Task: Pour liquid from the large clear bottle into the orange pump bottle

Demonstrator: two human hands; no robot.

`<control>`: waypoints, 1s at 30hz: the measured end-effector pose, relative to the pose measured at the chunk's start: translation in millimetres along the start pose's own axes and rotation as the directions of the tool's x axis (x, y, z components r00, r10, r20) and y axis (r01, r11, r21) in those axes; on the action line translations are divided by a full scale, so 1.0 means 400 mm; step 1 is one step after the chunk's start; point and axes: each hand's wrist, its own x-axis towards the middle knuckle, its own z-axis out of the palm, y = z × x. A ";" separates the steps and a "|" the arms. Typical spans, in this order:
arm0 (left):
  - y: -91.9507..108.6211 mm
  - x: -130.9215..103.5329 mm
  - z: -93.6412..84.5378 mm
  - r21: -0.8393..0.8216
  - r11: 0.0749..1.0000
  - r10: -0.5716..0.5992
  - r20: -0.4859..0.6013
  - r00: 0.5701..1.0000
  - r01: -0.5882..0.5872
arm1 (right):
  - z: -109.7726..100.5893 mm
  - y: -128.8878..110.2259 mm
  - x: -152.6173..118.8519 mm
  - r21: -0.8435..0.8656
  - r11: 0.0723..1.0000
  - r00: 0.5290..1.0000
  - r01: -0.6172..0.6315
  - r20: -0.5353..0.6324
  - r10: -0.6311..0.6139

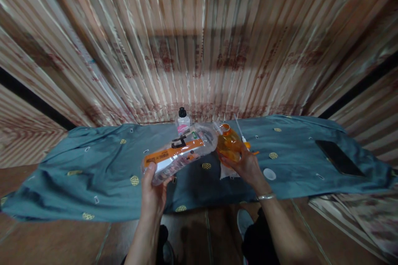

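— Where to look for the clear bottle [174,155]?
— Above the bench [108,153], tilted, in the left hand [154,192], thumb and fingers wrapped round the near end, likely to leave the far end free.
— And the orange bottle [228,145]?
— Just beside, mouth up, clasped round the side by the right hand [247,167], probably to steady it.
— Any writing?
— Bold dark marks and small print on the orange-and-white label, too blurred to read. Pink print on the black-capped bottle [183,124] behind, equally illegible.

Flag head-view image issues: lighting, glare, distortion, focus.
Head view: dim light, with a broad shadow across the striped curtain; pale glare on the clear bottle; wide-angle stretch fans the curtain's folds outward; small print on the bottle's label too soft to read.
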 end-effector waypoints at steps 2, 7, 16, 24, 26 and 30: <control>0.004 0.001 0.000 0.003 1.000 0.014 0.001 1.000 -0.014 | 0.004 -0.003 -0.003 -0.016 1.000 1.000 0.002 -0.007 -0.002; 0.015 -0.002 0.003 0.016 0.999 0.028 0.007 1.000 -0.028 | 0.009 -0.002 -0.006 -0.029 1.000 1.000 0.001 -0.016 -0.002; 0.025 0.001 0.006 0.024 0.998 0.062 0.004 0.998 -0.063 | 0.005 -0.015 -0.008 -0.039 0.999 0.999 -0.020 -0.030 0.019; 0.025 0.006 0.006 0.026 0.995 0.092 -0.036 0.995 -0.091 | 0.001 -0.013 -0.007 -0.036 0.999 1.000 -0.003 -0.016 0.002; 0.026 0.005 0.007 0.026 0.995 0.097 -0.043 0.994 -0.096 | 0.000 -0.012 -0.007 -0.036 0.999 1.000 -0.003 -0.009 0.003; 0.027 0.005 0.010 0.026 0.995 0.094 -0.041 0.995 -0.093 | 0.001 -0.011 -0.007 -0.041 0.999 1.000 -0.005 -0.015 0.005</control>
